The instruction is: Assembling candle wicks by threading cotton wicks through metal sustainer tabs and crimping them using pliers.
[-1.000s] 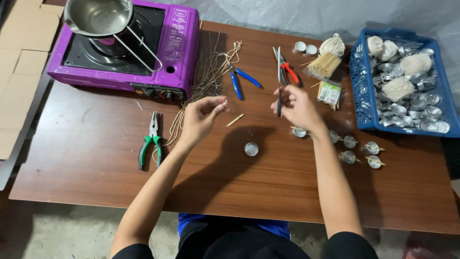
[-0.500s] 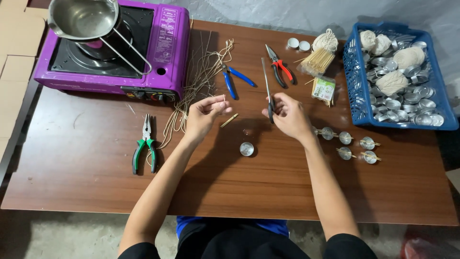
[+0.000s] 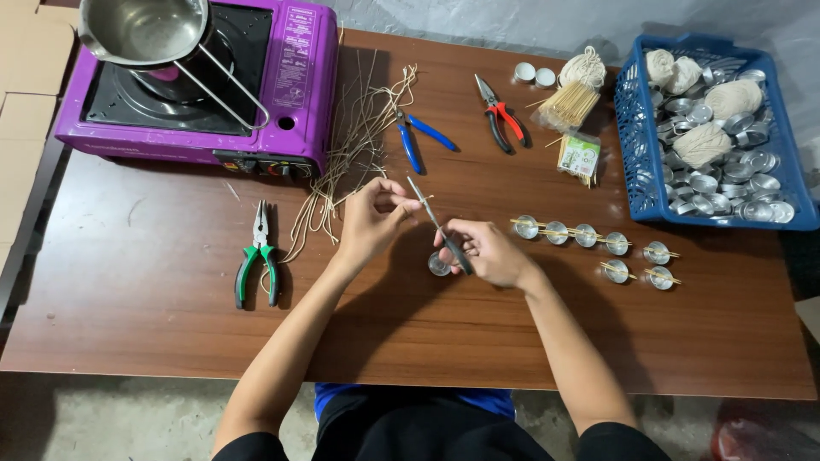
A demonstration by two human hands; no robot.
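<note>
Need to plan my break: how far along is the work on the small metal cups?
Done: seven small metal cups with sticks laid across lie in rows. In hand: the left hand pinches a pale wick piece while the right hand holds slim scissors over one bare cup. Left: the blue basket holds many cups.

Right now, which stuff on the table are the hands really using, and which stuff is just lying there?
In use:
- left hand pinching a short tan wick
- right hand holding slim metal scissors
- small round silver tin cup beneath them

Lying about:
- green-handled pliers
- blue-handled pliers
- red-handled pliers
- purple camping stove
- blue plastic basket
</note>
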